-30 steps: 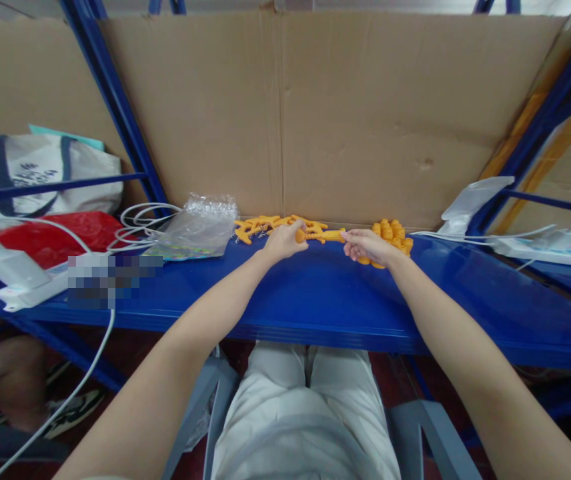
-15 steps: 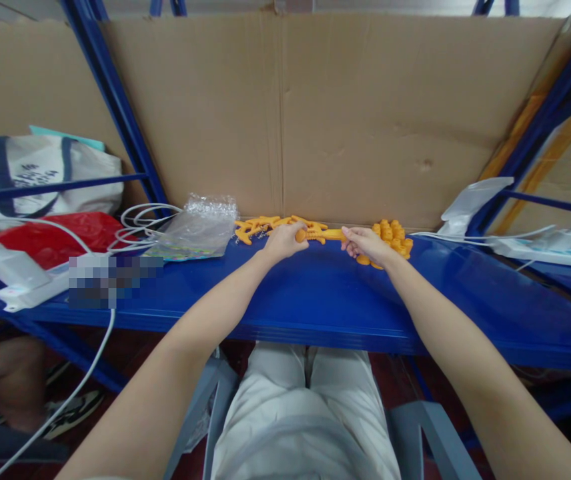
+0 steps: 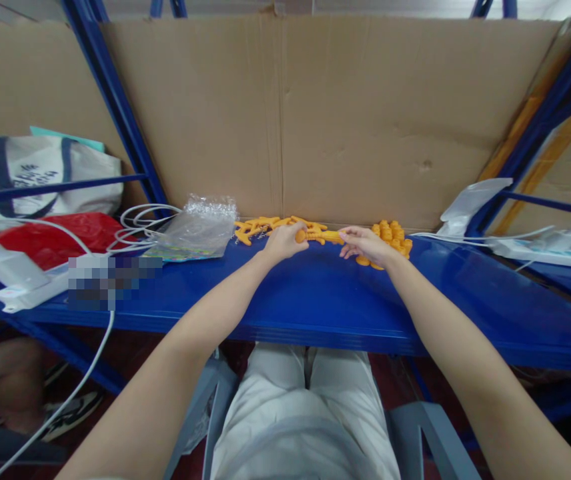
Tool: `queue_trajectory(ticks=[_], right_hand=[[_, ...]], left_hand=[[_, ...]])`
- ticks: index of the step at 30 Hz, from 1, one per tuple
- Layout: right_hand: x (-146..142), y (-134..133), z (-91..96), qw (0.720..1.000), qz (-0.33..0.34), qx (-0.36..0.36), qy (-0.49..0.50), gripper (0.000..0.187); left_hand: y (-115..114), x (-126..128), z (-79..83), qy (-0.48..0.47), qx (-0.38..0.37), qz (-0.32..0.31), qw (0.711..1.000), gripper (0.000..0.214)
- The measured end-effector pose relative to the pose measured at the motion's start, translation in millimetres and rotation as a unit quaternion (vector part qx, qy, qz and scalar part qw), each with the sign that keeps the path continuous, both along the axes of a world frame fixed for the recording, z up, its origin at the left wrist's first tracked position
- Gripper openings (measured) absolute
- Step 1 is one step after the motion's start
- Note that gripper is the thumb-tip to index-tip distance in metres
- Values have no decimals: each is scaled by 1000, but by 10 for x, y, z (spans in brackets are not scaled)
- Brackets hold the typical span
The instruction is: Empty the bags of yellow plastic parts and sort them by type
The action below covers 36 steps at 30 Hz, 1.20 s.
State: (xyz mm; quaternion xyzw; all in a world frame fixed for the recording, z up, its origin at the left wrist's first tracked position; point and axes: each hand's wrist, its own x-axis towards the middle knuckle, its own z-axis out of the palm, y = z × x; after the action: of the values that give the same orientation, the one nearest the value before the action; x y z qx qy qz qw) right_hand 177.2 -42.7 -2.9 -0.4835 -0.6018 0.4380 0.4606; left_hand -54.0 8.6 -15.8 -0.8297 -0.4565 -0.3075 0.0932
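Note:
My left hand (image 3: 285, 243) is closed around the left end of an orange ribbed plastic rod (image 3: 326, 235), whose round end shows by the thumb. At the rod's right end, the thumb and fingers of my right hand (image 3: 367, 245) pinch it, with the lower fingers loosely curled. The rod lies roughly level between both hands, just above the blue shelf. Several orange branched plastic pieces (image 3: 250, 231) are heaped behind and left of my left hand. Beyond my right hand sit several stacked round orange pieces (image 3: 391, 232), with a few flat discs (image 3: 363, 261) beneath my fingers.
On the blue shelf (image 3: 335, 300), a clear plastic bag (image 3: 200, 230), coiled white cable (image 3: 138, 223) and white power strip (image 3: 40, 287) lie to the left. Another power strip (image 3: 545, 248) lies right. A cardboard wall (image 3: 365, 120) closes the back. Another person's leg (image 3: 5, 373) shows lower left.
The fingers of my right hand have shifted and loosened slightly at the rod's right end. My left hand keeps its place on the rod.

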Motion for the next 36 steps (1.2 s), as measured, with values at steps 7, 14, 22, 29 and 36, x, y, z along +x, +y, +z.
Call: queue_trajectory(ticks=[7, 14, 22, 29, 36], right_hand=[[15, 63, -53, 996, -18, -50, -70, 64], [52, 87, -44, 999, -1, 5, -52, 34], [33, 62, -19, 996, -21, 16, -82, 23], [-3, 30, 13, 994, -36, 17, -102, 30], [10, 68, -21, 991, -45, 51, -111, 52]], left_hand=[[-70, 30, 1, 3, -4, -18, 1000, 39], [-19, 29, -3, 3, -4, 2, 1000, 36], [-16, 32, -19, -1, -3, 1, 1000, 35], [13, 23, -44, -8, 14, -6, 1000, 34], [-9, 26, -38, -11, 14, -12, 1000, 34]])
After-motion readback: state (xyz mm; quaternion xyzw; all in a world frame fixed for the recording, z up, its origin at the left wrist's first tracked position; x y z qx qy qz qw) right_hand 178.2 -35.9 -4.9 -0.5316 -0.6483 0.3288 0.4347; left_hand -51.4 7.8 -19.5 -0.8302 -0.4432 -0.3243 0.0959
